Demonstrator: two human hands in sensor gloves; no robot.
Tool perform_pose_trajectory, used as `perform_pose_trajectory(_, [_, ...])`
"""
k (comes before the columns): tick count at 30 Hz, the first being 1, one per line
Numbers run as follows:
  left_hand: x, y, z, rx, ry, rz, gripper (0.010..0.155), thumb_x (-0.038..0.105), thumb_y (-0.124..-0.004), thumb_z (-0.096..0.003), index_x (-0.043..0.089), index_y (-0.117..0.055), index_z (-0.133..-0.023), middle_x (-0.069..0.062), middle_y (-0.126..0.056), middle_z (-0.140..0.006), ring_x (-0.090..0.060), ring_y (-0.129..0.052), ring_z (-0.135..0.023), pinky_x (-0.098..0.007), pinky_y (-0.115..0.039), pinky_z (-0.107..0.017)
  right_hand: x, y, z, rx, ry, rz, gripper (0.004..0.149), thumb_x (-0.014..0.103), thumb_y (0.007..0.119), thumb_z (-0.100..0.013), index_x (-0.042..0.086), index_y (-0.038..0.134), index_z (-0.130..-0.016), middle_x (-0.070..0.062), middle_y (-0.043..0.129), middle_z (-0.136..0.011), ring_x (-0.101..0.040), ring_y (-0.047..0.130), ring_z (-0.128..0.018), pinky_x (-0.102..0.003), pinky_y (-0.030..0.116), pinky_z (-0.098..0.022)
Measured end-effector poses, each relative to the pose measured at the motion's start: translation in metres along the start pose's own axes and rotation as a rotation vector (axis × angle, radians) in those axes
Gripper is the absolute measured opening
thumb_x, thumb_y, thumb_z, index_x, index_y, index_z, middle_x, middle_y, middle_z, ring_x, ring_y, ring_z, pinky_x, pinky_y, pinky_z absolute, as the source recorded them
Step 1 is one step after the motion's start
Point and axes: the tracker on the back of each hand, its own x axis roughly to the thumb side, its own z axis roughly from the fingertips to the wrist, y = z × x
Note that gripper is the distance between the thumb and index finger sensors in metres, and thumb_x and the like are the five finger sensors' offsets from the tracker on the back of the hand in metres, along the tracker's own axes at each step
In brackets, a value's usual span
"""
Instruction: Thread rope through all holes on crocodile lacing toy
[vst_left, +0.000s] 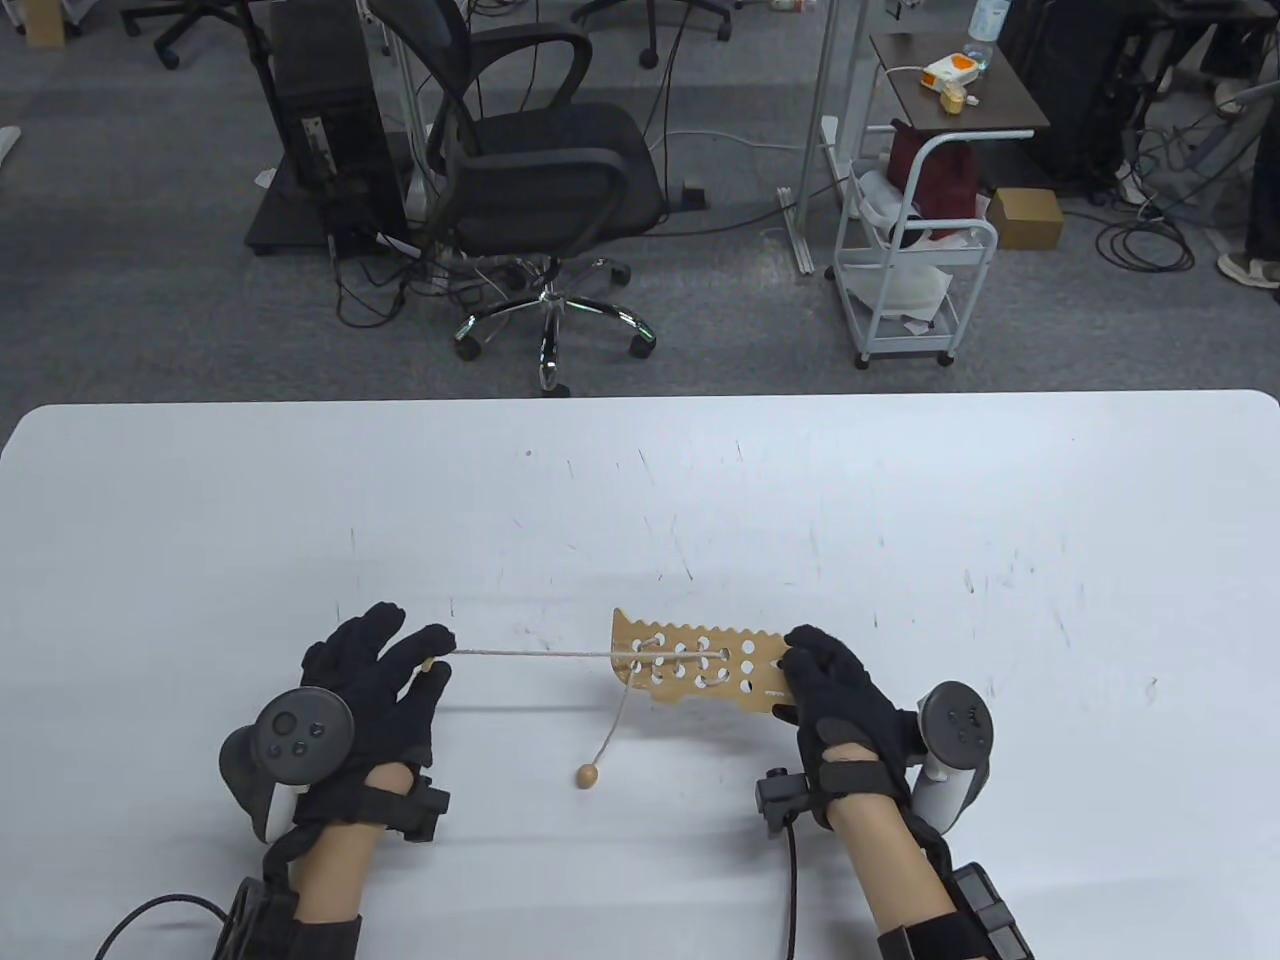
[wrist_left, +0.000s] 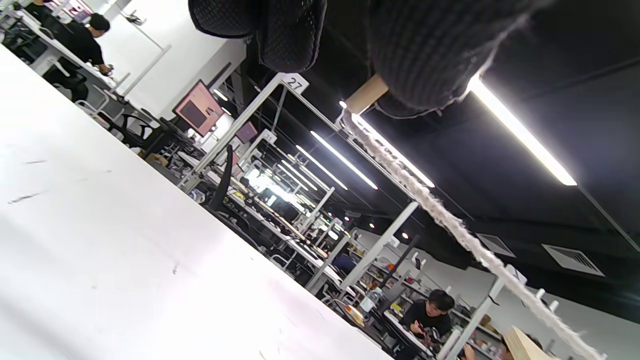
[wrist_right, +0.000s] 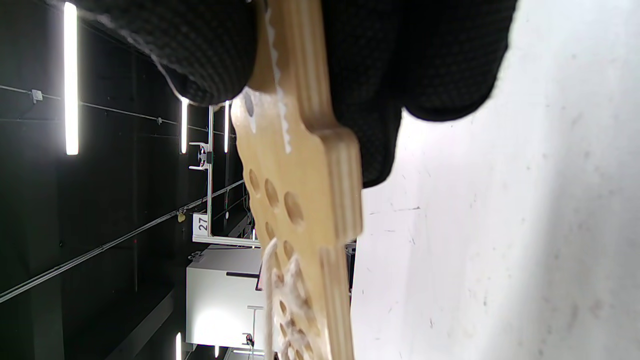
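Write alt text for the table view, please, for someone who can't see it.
Two black-gloved hands work a wooden crocodile lacing toy above a white table: the right hand grips the toy's end while the left hand pinches the wooden tip of a rope pulled taut from the toy's holes. The rope's other end hangs down to a wooden bead.

Tan wooden crocodile (vst_left: 700, 672), cream rope (vst_left: 540, 655), black gloves, white scuffed table (vst_left: 640, 480).

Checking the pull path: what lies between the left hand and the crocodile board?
In the table view, only the taut rope spans from the left hand to the crocodile board; the white table under it is bare.
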Motion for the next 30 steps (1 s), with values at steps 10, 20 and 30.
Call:
perform_pose_trajectory(10, [-0.016,0.008,-0.004,0.037,0.074,-0.009,0.045,0.044,-0.086,-0.0428,0.050,-0.084,-0.087,-0.005,-0.063,-0.112,-0.038,-0.050,-0.106,-0.064,-0.028,-0.077,0.000,-0.011,-0.005,-0.043,-0.010,0.026,0.051,0.032,0.082,-0.047,0.006,0.070,-0.089,-0.010,0.096,-0.076,-0.029,0.104,-0.058,-0.042,0.083,-0.042])
perform_pose_trajectory(20, [0.000,0.004,-0.001,0.016,-0.004,0.013,0.045,0.042,-0.085,-0.0431,0.045,-0.083,-0.088,-0.001,-0.091,-0.096,-0.033,-0.083,-0.094,-0.064,-0.040,-0.077,0.004,-0.001,0.001,-0.011,-0.038,0.019,0.051,0.032,0.082,-0.047,0.006,0.071,-0.089,-0.010,0.097,-0.075,-0.029,0.104,-0.056,-0.041,0.084,-0.042])
perform_pose_trajectory(30, [0.025,-0.008,0.006,-0.080,-0.121,0.024,0.047,0.035,-0.086,-0.0432,0.041,-0.082,-0.090,0.004,-0.097,-0.089,-0.028,-0.091,-0.084,-0.062,-0.045,-0.077,0.010,0.015,0.009,0.063,-0.100,0.081,0.050,0.032,0.082,-0.046,0.006,0.071,-0.088,-0.009,0.097,-0.075,-0.028,0.105,-0.056,-0.042,0.084,-0.041])
